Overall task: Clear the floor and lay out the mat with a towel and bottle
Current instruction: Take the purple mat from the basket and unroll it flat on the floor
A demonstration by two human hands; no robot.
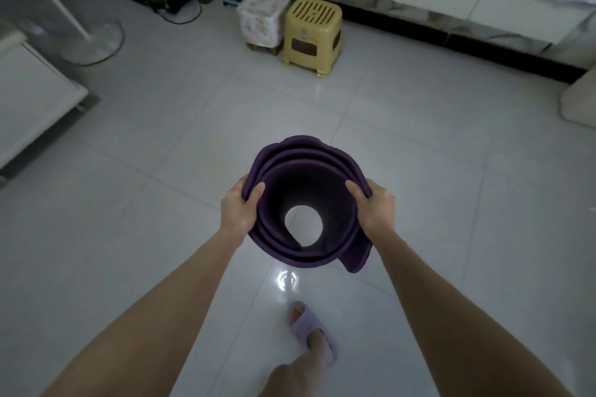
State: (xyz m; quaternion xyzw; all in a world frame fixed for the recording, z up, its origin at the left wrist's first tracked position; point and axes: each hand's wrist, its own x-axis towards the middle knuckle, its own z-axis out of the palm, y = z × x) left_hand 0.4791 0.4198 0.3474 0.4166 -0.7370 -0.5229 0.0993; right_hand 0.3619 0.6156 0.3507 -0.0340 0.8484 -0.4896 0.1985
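A rolled purple mat (309, 203) is held upright above the tiled floor (419, 171), seen end-on down its hollow core. The left hand (240, 209) and right hand (374, 208) clamp opposite sides of its top rim, thumbs hooked inside the roll, fingers wrapped outside. A yellow stool (311, 35) stands near the floor's far edge.

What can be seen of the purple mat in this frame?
The purple mat is loosely rolled into a tube of several layers, seen end-on, with pale floor showing through its hollow core. It looks like matte foam. The left hand and right hand grip opposite rims, thumbs inside. Its loose outer edge flaps out lower right.
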